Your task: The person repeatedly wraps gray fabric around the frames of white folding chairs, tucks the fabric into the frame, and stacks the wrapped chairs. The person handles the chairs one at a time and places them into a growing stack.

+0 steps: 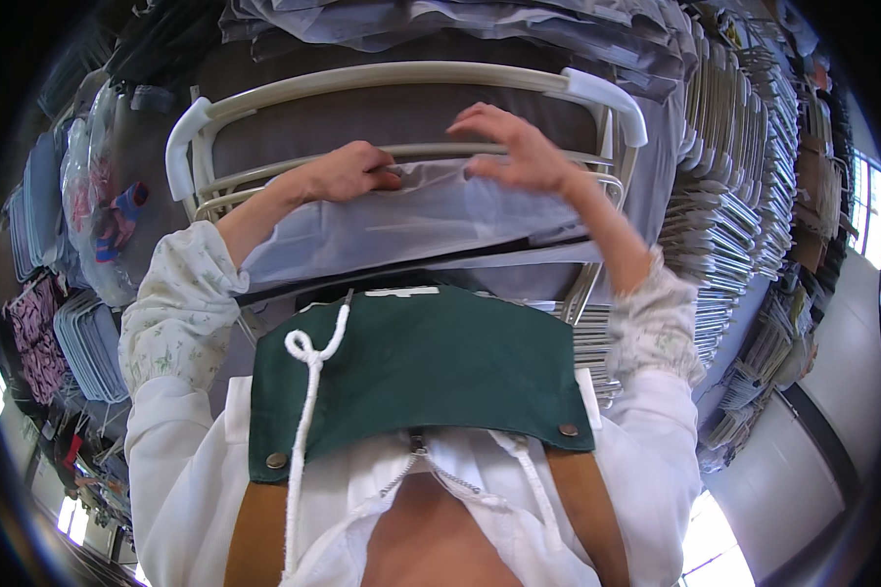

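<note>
A cream tubular metal frame (382, 80) with white corner caps lies before me, and a thinner cream bar crosses its middle. A pale, translucent plastic sheet (362, 230) is drawn over the frame's near part, its upper edge along that bar. My left hand (341, 174) is curled over this edge with the fingers closed on the sheet; the fingertips are partly hidden. To its right, my right hand (519, 155) hovers above the bar and the sheet's edge, fingers spread and slightly bent, holding nothing that I can see.
Stacked folded metal frames (719, 215) stand close on the right. Beyond the frame lies a heap of grey plastic-wrapped pieces (460, 20). At left are a clear plastic bag (88, 176) and several pale-blue frames (93, 342). My green apron (421, 367) with a white cord hangs near the frame.
</note>
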### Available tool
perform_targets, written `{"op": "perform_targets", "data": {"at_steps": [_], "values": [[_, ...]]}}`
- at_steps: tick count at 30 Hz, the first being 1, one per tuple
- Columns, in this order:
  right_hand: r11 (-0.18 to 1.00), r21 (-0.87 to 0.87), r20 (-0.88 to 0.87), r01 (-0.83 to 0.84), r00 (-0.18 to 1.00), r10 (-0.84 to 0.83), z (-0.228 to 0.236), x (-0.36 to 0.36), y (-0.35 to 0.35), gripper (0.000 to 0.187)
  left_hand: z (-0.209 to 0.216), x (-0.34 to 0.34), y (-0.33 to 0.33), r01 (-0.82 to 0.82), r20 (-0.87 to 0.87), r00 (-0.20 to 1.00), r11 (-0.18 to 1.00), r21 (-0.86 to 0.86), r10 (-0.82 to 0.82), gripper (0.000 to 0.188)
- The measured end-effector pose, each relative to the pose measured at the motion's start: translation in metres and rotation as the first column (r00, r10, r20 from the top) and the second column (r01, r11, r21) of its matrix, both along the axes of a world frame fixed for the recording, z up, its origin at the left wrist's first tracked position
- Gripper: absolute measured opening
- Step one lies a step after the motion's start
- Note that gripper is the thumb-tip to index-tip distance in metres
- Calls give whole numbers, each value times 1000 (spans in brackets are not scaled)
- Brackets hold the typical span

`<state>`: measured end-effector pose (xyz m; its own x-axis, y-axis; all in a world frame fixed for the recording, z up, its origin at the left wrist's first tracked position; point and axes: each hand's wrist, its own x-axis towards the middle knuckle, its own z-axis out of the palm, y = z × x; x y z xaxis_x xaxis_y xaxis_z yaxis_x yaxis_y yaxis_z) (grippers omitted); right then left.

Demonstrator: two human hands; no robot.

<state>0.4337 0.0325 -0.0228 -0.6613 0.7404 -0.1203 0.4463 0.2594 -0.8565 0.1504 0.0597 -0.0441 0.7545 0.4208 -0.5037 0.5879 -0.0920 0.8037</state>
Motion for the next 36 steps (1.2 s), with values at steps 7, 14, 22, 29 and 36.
{"op": "perform_targets", "data": {"at_steps": [7, 14, 22, 29, 36], "values": [[416, -888, -119, -194, 972, 200, -44, 87, 72, 47, 10, 3, -5, -133, -80, 989, 988, -79, 127, 28], [756, -612, 93, -233, 928, 361, -56, 115, 67, 44, 9, -1, -11, -131, -151, 980, 991, 0, 129, 27], [978, -107, -82, 177, 979, -186, -47, 100, -5, 33, 15, 15, -11, -241, -216, 950, 970, -41, 227, 29], [950, 299, 496, -93, 865, -71, -53, 112, 20, 21, 15, 17, -25, -274, -176, 939, 953, 131, 294, 29], [822, 551, 35, 142, 981, -193, -16, 159, -50, 26, 11, 42, 14, 106, -307, 948, 993, 53, -85, 33]]}}
